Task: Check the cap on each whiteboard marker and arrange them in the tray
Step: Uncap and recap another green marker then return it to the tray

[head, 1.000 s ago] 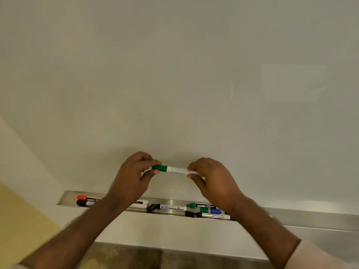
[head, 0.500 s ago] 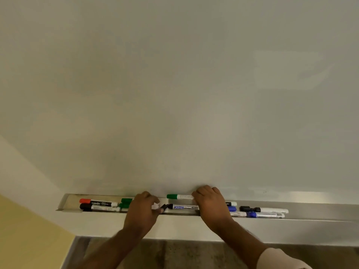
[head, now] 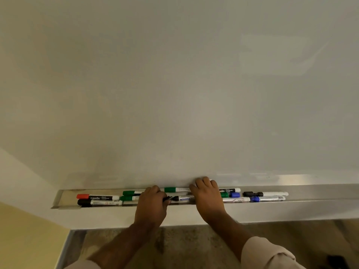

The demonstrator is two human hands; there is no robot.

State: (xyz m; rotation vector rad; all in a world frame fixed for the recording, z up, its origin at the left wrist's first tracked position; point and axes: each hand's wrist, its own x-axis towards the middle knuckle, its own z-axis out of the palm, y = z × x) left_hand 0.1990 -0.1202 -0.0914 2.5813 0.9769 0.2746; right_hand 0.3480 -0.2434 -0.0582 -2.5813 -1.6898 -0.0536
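My left hand grips black-capped marker; right hand curls over green-capped marker. Next: cap check.

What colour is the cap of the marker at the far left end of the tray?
Red: the leftmost marker's cap shows clearly in the head view.
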